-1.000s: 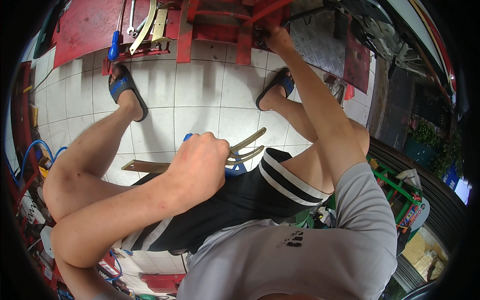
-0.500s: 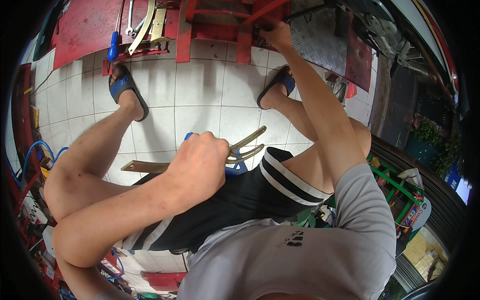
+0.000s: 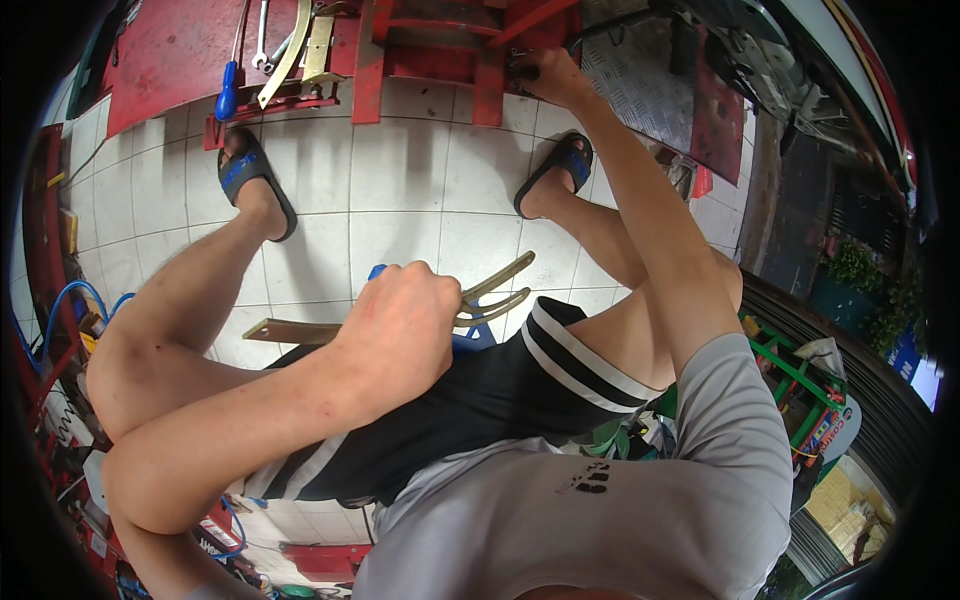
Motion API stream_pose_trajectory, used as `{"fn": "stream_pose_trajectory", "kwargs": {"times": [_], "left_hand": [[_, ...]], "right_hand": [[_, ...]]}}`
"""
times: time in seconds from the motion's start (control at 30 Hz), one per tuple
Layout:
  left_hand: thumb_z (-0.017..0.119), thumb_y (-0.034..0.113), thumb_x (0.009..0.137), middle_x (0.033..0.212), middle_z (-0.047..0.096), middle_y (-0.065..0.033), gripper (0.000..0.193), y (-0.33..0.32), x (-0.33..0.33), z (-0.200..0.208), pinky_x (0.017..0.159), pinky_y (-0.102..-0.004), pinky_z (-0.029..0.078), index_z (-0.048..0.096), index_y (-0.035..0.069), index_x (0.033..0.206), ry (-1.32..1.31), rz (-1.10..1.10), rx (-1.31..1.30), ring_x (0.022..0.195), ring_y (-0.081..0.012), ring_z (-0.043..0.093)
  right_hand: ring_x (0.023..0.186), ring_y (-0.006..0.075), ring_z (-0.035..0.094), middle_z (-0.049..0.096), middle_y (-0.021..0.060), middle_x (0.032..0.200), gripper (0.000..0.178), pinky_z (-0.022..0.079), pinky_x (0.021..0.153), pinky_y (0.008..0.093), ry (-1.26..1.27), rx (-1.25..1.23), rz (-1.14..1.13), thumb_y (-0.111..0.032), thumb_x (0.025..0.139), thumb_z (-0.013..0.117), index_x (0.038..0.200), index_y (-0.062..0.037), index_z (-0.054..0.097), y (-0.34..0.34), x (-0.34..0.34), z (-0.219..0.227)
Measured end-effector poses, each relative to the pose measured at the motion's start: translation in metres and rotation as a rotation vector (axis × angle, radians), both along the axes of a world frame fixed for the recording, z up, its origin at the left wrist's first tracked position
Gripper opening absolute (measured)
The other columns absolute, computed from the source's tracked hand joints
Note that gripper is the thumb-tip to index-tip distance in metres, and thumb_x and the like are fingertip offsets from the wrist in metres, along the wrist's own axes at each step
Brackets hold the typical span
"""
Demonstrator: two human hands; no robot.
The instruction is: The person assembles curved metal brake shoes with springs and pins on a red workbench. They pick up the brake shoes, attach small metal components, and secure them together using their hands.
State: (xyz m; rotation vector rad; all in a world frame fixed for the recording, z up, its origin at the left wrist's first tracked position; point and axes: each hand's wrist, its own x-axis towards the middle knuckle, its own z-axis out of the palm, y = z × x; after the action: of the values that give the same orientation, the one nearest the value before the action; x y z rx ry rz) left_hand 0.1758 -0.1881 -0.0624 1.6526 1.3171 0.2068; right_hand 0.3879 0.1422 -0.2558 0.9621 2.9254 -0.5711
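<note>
My left hand (image 3: 400, 315) is wrapped around a brass-coloured metal tool (image 3: 290, 331) above my lap. One end of it is a flat bar pointing left; at the other end two curved prongs stick out to the right, one above the other. My right arm reaches far forward to the edge of a red work platform (image 3: 440, 65). There my right hand (image 3: 556, 80) has its fingers curled at small dark parts beside a red leg. What those fingers hold, if anything, is too dark to make out.
On the platform's left lie a blue-handled screwdriver (image 3: 228, 95), a wrench (image 3: 261, 35) and curved brass-coloured strips (image 3: 290, 55). A patterned metal plate (image 3: 635, 85) and motorcycle parts (image 3: 760, 60) stand at far right. My sandalled feet rest on white floor tiles (image 3: 395, 180).
My right hand has shifted slightly toward me and turned a little at the platform edge. My left hand and the brass-coloured tool have barely moved.
</note>
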Motion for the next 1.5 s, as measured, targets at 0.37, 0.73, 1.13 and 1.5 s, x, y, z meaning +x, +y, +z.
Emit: {"fn": "stream_pose_trajectory", "kwargs": {"times": [0.37, 0.73, 1.13, 1.5], "left_hand": [[0.062, 0.001, 0.078, 0.066, 0.061, -0.0246, 0.011, -0.003, 0.003, -0.005, 0.067, -0.0487, 0.052, 0.065, -0.007, 0.071, -0.016, 0.05, 0.073, 0.065, -0.0431, 0.061], [0.062, 0.001, 0.076, 0.066, 0.061, -0.0263, 0.01, -0.003, 0.003, -0.011, 0.066, -0.0478, 0.052, 0.068, -0.007, 0.074, 0.022, 0.074, 0.102, 0.066, -0.0435, 0.062], [0.061, 0.004, 0.088, 0.068, 0.069, -0.0174, 0.021, 0.053, -0.024, -0.001, 0.061, -0.0309, 0.056, 0.068, -0.016, 0.092, -0.242, 0.4, -0.071, 0.063, -0.0186, 0.072], [0.058, 0.008, 0.094, 0.075, 0.07, -0.0153, 0.022, 0.063, -0.017, 0.009, 0.059, -0.0273, 0.057, 0.068, -0.012, 0.093, -0.442, 0.405, -0.157, 0.066, -0.0176, 0.071]], "right_hand": [[0.094, 0.0357, 0.066, 0.069, 0.0167, 0.097, 0.022, 0.055, 0.084, 0.0446, -0.241, 0.104, -0.065, -0.007, 0.078, 0.065, 0.098, -0.0117, 0.072, -0.013, -0.002, -0.017], [0.094, 0.0363, 0.067, 0.069, 0.0175, 0.098, 0.03, 0.055, 0.083, 0.0446, -0.294, 0.153, -0.062, -0.006, 0.08, 0.056, 0.105, -0.0118, 0.071, -0.017, -0.003, -0.019], [0.077, 0.0213, 0.063, 0.067, 0.0103, 0.086, 0.025, 0.051, 0.072, 0.0311, -0.252, -0.371, -0.09, -0.006, 0.072, 0.073, 0.096, -0.0023, 0.069, -0.076, -0.006, 0.218], [0.067, 0.0218, 0.06, 0.063, 0.0087, 0.076, 0.018, 0.046, 0.059, 0.0296, 0.281, -0.335, 0.178, -0.005, 0.072, 0.072, 0.088, 0.0005, 0.066, -0.163, -0.045, 0.233]]}}
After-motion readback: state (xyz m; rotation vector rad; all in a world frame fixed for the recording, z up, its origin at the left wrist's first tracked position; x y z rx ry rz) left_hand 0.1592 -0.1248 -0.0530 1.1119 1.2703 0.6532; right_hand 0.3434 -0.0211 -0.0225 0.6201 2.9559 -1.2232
